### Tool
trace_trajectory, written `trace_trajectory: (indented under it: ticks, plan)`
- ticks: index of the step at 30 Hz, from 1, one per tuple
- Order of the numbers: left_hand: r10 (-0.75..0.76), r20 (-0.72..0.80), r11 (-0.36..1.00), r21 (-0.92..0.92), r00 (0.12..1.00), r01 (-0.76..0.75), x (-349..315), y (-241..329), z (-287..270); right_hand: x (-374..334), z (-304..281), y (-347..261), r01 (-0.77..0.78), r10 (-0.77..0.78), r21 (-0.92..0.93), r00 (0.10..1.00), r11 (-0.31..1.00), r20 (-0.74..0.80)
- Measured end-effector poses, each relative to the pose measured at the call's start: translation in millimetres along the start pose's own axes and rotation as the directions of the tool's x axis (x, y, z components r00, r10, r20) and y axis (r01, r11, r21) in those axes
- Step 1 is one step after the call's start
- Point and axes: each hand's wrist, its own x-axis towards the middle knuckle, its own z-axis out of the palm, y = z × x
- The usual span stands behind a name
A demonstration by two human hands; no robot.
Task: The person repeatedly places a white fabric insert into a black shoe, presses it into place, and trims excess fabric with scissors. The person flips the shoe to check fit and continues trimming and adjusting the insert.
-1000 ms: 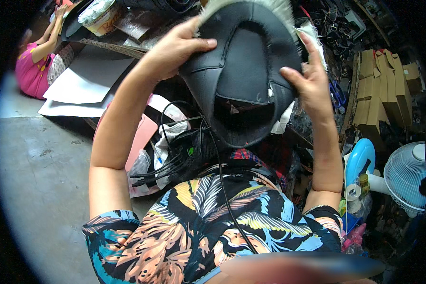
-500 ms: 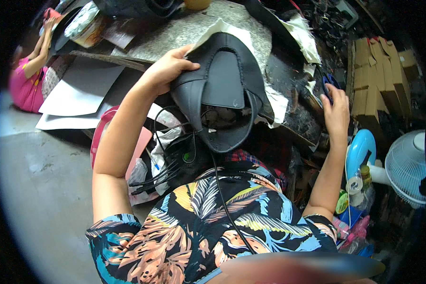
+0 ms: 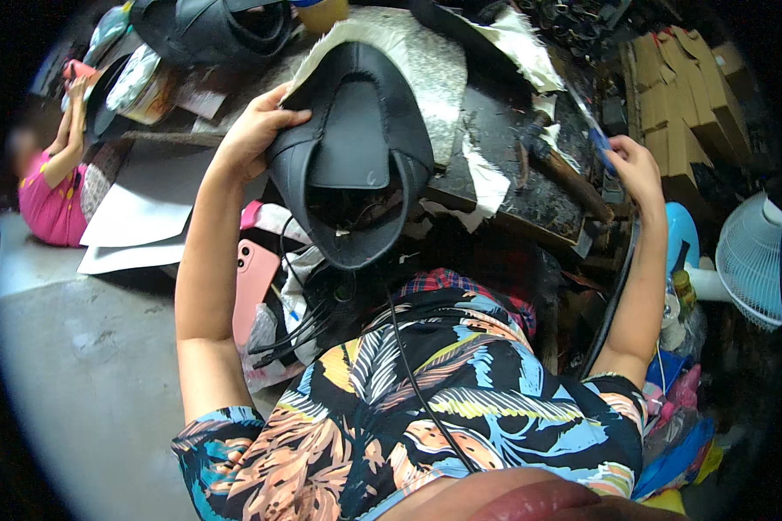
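A: Principal item?
B: One black shoe upper [image 3: 349,130], opening at its near end, with pale lining [image 3: 395,42] showing beyond its far rim. Location: near-left side of the workbench [image 3: 543,217], overlapping a speckled grey slab [image 3: 450,82] in view; contact with it cannot be told.

A: Hands?
B: Left hand [image 3: 254,132]: clamped on the upper's left edge, thumb on the leather. Right hand [image 3: 639,169]: at the workbench's right side, fingers closed around blue-handled scissors [image 3: 598,139]. Blades point toward the workbench's far side; parted or together, cannot tell.

A: Step in hand?
B: Judged a readying stage: piece held, tool gripped, the two well apart.

A: Next move calls for?
B: Judged: should scissors meet lining, a steady left grip, blades along the pale margin, black leather kept clear.

A: Other stock?
B: One wooden-handled tool [image 3: 573,182], workbench's right part. One torn white scrap [image 3: 487,181], workbench's near edge. Further black footwear pieces [image 3: 208,35], workbench's far-left end.
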Motion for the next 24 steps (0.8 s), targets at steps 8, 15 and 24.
trace_trajectory:
  ticks: [8, 15, 24]
  plan:
    - [0.183, -0.017, 0.956, -0.229, 0.983, -0.181, -33.2, 22.9, 7.1, -104.9, 60.0, -75.8, 0.032, -0.399, 0.915, 0.905, 0.402, 0.144]
    - [0.307, 0.019, 0.892, -0.354, 0.951, -0.281, -49.9, 29.8, 19.3, -100.6, 73.1, -148.2, 0.368, -0.545, 0.769, 0.838, 0.523, -0.030]
    - [0.266, 0.037, 0.892, -0.387, 0.963, -0.232, -46.7, 8.3, 24.9, -105.2, 104.2, -155.8, 0.320, -0.511, 0.885, 0.852, 0.338, -0.112]
